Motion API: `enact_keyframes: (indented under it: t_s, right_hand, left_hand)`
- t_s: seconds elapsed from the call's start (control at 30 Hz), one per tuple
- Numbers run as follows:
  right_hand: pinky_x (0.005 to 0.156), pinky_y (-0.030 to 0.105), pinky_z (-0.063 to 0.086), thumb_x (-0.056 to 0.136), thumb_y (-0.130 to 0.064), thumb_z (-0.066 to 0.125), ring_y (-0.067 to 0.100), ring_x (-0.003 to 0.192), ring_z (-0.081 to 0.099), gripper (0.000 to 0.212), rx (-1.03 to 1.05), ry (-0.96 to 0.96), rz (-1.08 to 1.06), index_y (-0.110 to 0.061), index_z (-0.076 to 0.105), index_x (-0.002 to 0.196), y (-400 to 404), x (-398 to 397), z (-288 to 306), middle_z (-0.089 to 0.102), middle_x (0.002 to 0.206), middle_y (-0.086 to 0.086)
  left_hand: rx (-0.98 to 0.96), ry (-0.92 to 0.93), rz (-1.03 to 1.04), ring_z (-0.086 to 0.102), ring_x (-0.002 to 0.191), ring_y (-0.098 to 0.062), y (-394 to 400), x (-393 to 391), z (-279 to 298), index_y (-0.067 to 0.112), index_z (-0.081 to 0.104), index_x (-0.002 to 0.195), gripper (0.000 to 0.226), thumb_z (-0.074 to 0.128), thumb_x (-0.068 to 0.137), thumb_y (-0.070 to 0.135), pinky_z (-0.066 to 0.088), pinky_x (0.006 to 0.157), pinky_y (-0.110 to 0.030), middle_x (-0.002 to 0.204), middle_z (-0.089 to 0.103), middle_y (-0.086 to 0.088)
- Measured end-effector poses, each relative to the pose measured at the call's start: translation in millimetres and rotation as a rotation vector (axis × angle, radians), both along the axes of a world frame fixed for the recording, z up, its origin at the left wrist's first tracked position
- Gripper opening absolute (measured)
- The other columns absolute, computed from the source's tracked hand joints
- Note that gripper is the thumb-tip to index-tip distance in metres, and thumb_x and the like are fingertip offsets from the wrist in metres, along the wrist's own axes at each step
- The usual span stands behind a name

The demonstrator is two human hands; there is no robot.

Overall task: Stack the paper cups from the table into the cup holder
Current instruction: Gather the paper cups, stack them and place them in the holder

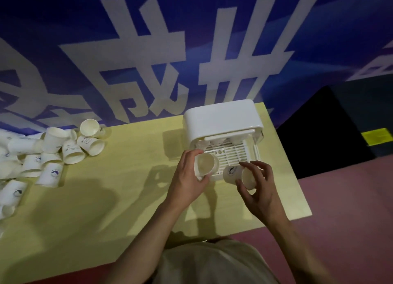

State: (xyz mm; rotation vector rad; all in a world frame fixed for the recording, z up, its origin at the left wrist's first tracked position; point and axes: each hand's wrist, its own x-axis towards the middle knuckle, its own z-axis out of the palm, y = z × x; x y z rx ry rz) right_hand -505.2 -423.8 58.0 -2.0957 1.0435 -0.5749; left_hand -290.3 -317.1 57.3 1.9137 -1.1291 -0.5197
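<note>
A white plastic cup holder (221, 120) with a slotted pull-out tray (230, 156) stands at the table's far right. My left hand (187, 177) grips a white paper cup (207, 163) at the tray's front left corner, its mouth turned toward me. My right hand (258, 188) pinches a second paper cup (234, 174) with a blue logo, lying on its side at the tray's front edge, mouth to the right. Under the holder's lid a few cups (217, 142) show at the back of the tray.
A pile of several white paper cups (53, 154) lies on the left of the yellow table (119, 177), some upright, some tipped. A blue banner wall rises behind the table. Dark floor and a black block lie to the right.
</note>
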Motion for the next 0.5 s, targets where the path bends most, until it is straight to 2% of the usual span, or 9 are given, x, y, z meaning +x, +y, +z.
enact_keyframes:
  t_s: [0.07,0.17,0.3,0.47,0.5]
  right_hand:
    - [0.083,0.028,0.061,0.091,-0.025,0.077,0.015,0.113,0.060,0.051,0.018,-0.009,-0.022,-0.032,0.057,0.137,-5.0,-6.7,-4.0,0.039,0.141,-0.004]
    - [0.083,0.028,0.061,0.092,-0.024,0.077,0.010,0.110,0.059,0.052,0.039,-0.009,-0.036,-0.033,0.056,0.139,-11.0,-13.2,-9.8,0.038,0.141,-0.008]
    - [0.085,0.027,0.061,0.092,-0.026,0.076,0.015,0.114,0.060,0.051,0.040,-0.019,-0.011,-0.034,0.056,0.139,-17.7,-15.3,-12.9,0.038,0.141,-0.007]
    - [0.089,0.011,0.052,0.093,-0.028,0.075,0.016,0.116,0.060,0.048,0.076,0.002,0.028,-0.030,0.057,0.139,-36.0,-10.5,-14.7,0.040,0.140,-0.004]
    - [0.089,0.011,0.052,0.094,-0.029,0.074,0.015,0.116,0.059,0.048,0.076,0.003,0.037,-0.030,0.057,0.139,-39.5,-8.7,-15.1,0.039,0.140,-0.004]
  left_hand:
    - [0.028,-0.024,-0.017,0.053,0.121,-0.010,-9.1,-3.4,-3.8,0.027,0.046,0.137,0.067,0.080,0.081,0.015,0.049,0.095,-0.028,0.134,0.048,0.011]
    - [0.080,-0.045,-0.063,0.050,0.127,-0.008,-16.6,-8.7,-9.4,0.033,0.044,0.142,0.067,0.076,0.086,0.016,0.052,0.094,-0.030,0.141,0.045,0.016]
    - [0.169,-0.108,-0.075,0.049,0.130,-0.007,-22.8,-13.2,-24.8,0.040,0.041,0.146,0.072,0.077,0.087,0.022,0.054,0.091,-0.032,0.144,0.044,0.021]
    - [0.331,-0.196,-0.013,0.048,0.132,-0.013,-33.9,-12.9,-49.4,0.032,0.046,0.147,0.071,0.079,0.084,0.037,0.053,0.097,-0.036,0.146,0.044,0.017]
    - [0.350,-0.188,-0.018,0.047,0.132,-0.014,-35.4,-12.3,-53.3,0.030,0.046,0.148,0.072,0.079,0.084,0.038,0.052,0.100,-0.037,0.148,0.044,0.016]
